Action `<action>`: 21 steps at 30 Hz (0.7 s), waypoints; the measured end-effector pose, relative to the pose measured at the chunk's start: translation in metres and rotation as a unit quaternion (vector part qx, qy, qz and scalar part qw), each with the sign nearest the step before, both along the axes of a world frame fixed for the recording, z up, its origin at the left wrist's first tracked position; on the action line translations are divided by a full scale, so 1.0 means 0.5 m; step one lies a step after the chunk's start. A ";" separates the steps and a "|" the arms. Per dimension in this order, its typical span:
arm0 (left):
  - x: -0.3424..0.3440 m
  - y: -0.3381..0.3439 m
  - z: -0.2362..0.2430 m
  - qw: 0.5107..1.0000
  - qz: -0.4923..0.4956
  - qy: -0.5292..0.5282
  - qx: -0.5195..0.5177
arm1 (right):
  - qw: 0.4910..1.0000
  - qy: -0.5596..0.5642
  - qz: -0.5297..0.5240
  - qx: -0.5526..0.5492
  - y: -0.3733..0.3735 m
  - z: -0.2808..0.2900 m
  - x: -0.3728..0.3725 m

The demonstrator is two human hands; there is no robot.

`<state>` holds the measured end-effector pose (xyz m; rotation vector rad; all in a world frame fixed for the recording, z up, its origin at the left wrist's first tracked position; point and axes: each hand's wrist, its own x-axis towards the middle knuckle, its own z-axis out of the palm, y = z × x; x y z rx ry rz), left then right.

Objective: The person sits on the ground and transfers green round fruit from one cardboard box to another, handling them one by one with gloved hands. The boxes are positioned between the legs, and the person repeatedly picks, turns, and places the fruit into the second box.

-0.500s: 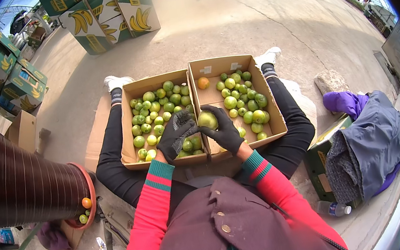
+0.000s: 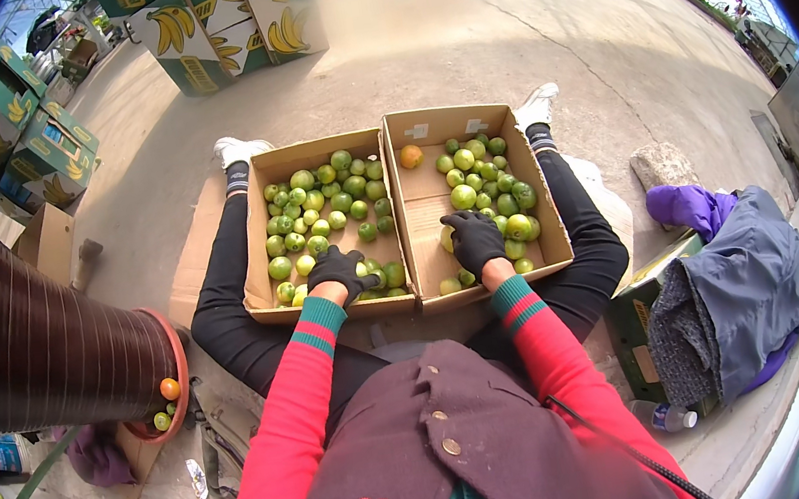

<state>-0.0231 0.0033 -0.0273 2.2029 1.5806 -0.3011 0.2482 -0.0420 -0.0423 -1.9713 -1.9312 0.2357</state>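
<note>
Okay, two open cardboard boxes side by side between the legs. Left box [image 2: 306,154]: green tomatoes [image 2: 313,200] over most of the floor, mixed sizes. Right box [image 2: 423,231]: orange tomato [image 2: 410,156] alone in the far-left corner, green pile [image 2: 463,197] along the right side, bare cardboard at left-middle. Left hand [image 2: 340,269], gloved, down in the left box at the near side, fingers bent over tomatoes; grip can't be told. Right hand [image 2: 477,239], gloved, in the right box, fingers bent beside a pale tomato [image 2: 447,239]; whether gripped, can't tell. Saucer [image 2: 181,359] under the tilted brown pot [image 2: 68,339]: an orange fruit [image 2: 170,389] plus small green ones [image 2: 162,420].
</note>
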 end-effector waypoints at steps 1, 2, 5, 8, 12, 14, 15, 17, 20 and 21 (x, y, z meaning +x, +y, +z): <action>-0.008 0.001 -0.003 1.000 0.000 -0.016 -0.005 | 1.000 0.006 -0.003 0.024 -0.003 0.010 -0.003; -0.023 0.006 -0.008 0.999 -0.001 -0.033 -0.010 | 0.999 0.011 -0.006 0.049 -0.006 0.019 -0.006; -0.064 0.012 -0.028 0.992 0.019 -0.125 0.011 | 0.987 0.119 0.045 0.099 -0.003 0.038 -0.023; -0.065 0.005 -0.014 0.944 0.150 -0.292 0.000 | 0.964 0.204 0.127 0.111 -0.014 0.088 -0.055; -0.001 -0.006 0.037 0.807 0.133 -0.557 -0.142 | 0.931 0.265 0.242 0.071 -0.037 0.154 -0.145; 0.033 -0.016 0.053 0.796 0.150 -0.561 -0.167 | 0.930 0.315 0.183 0.042 -0.033 0.132 -0.168; 0.044 -0.012 0.060 0.820 0.163 -0.524 -0.164 | 0.927 0.331 0.166 0.057 -0.030 0.118 -0.164; 0.047 -0.008 0.048 0.827 0.193 -0.519 -0.092 | 0.917 0.364 0.136 0.086 -0.023 0.088 -0.144; 0.010 0.019 -0.012 0.860 0.119 -0.497 0.001 | 0.926 0.361 0.034 0.109 -0.004 0.067 -0.079; 0.017 0.014 -0.007 0.906 0.082 -0.416 -0.009 | 0.922 0.360 0.002 0.143 -0.003 0.059 -0.043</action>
